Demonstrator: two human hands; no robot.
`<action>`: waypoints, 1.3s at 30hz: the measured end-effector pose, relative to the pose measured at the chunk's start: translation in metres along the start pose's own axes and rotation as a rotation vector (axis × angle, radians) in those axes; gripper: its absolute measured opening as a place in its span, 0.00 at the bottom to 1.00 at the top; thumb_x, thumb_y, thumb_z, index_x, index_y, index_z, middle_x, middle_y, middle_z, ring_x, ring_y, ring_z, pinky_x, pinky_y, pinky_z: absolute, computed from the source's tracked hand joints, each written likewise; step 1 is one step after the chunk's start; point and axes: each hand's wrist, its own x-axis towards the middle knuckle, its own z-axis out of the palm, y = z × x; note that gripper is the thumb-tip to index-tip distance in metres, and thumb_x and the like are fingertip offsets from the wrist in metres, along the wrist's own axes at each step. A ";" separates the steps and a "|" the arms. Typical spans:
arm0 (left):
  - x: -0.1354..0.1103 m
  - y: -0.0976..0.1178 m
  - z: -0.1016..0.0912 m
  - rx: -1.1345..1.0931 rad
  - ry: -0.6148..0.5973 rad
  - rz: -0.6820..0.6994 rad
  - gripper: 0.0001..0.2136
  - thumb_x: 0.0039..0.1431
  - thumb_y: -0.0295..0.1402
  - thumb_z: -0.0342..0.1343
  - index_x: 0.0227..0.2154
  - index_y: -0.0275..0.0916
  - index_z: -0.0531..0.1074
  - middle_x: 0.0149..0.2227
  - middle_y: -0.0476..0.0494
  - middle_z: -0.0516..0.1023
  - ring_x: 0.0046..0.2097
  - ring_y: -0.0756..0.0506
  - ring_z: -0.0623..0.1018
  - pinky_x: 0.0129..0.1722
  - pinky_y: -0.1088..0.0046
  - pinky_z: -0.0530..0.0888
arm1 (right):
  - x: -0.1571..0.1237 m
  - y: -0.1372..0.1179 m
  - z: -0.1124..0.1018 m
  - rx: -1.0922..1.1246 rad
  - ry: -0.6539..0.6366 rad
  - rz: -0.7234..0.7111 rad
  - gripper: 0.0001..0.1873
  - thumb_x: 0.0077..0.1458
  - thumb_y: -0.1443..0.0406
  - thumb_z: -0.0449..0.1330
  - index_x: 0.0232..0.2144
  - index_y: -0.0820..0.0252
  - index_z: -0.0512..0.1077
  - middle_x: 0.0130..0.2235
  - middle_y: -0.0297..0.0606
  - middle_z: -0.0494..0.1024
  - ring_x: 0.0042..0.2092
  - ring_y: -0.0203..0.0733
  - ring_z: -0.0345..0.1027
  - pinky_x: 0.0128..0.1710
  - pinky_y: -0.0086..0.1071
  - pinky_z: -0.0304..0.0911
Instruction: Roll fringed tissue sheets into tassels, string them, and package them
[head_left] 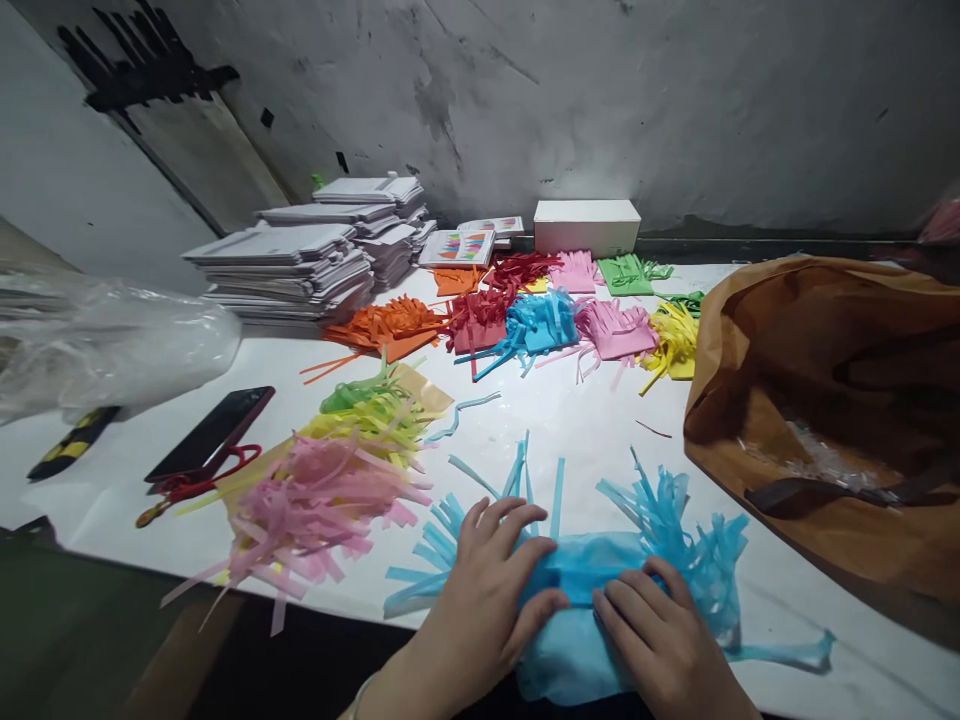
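A sheet of light blue tissue paper (577, 580) with fringed, cut strips lies at the near edge of the white table (585, 430). My left hand (480, 590) presses flat on its left part, fingers spread over the fold. My right hand (660, 640) rests on its right part, fingers curled against the folded edge. Blue fringe (675, 520) sticks up beyond both hands.
A pile of pink, yellow and green fringed paper (330, 490) lies left of my hands. Red scissors (202, 480) and a dark phone (214, 430) lie further left. Coloured fringe bundles (540, 320), stacked booklets (292, 265), a white box (586, 225) stand behind. A brown bag (832, 420) fills the right.
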 end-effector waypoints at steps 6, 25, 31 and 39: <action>0.026 -0.018 -0.010 0.079 -0.285 0.173 0.19 0.50 0.46 0.69 0.39 0.42 0.72 0.49 0.42 0.75 0.57 0.36 0.70 0.65 0.45 0.53 | -0.012 -0.001 -0.001 -0.037 0.036 0.015 0.17 0.68 0.73 0.47 0.37 0.63 0.77 0.34 0.40 0.81 0.41 0.44 0.73 0.57 0.44 0.55; -0.019 0.021 0.024 0.141 -0.001 0.216 0.16 0.65 0.19 0.42 0.40 0.41 0.72 0.34 0.48 0.77 0.38 0.44 0.75 0.51 0.57 0.68 | -0.002 -0.009 0.003 0.113 -0.003 0.111 0.13 0.68 0.71 0.51 0.35 0.60 0.74 0.32 0.36 0.78 0.37 0.40 0.71 0.52 0.41 0.55; -0.033 0.007 0.033 0.035 0.175 0.123 0.09 0.70 0.26 0.48 0.38 0.42 0.73 0.33 0.49 0.78 0.40 0.44 0.74 0.52 0.58 0.61 | -0.013 -0.009 0.001 0.037 -0.025 0.200 0.15 0.69 0.68 0.49 0.36 0.59 0.74 0.38 0.38 0.80 0.45 0.44 0.72 0.59 0.46 0.50; -0.028 0.024 0.031 -0.062 0.293 -0.160 0.09 0.65 0.25 0.49 0.30 0.40 0.70 0.38 0.44 0.76 0.43 0.42 0.73 0.49 0.56 0.60 | 0.002 -0.007 0.003 -0.087 -0.099 0.432 0.22 0.72 0.62 0.44 0.28 0.57 0.70 0.38 0.39 0.77 0.44 0.47 0.69 0.56 0.51 0.49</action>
